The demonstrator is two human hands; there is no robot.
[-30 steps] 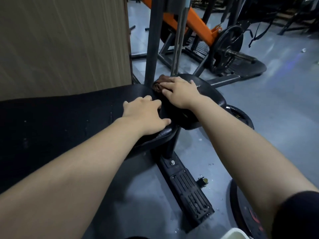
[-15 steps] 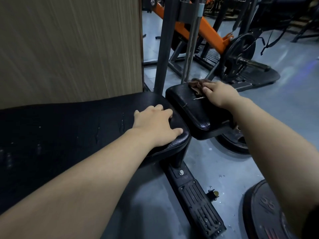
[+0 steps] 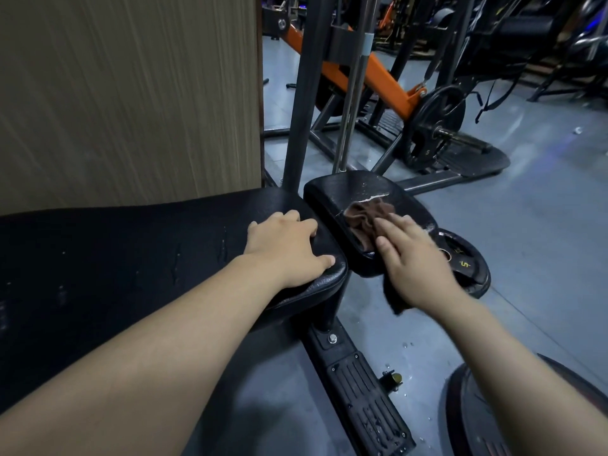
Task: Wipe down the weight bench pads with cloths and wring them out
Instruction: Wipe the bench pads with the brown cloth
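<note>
- Bracing on the long bench pad [image 3: 131, 258] likely steadies you: your left hand [image 3: 289, 248] rests flat at its end, fingers spread, gripping nothing.
- Your right hand [image 3: 414, 258] presses the brown cloth [image 3: 365, 218] onto the small seat pad [image 3: 345, 192] — fingers extended, not curled, probably so the palm spreads the pressure.
- The cloth lies bunched mid-pad, and one end appears to trail over the near edge — motion blur hides finer detail.
</note>
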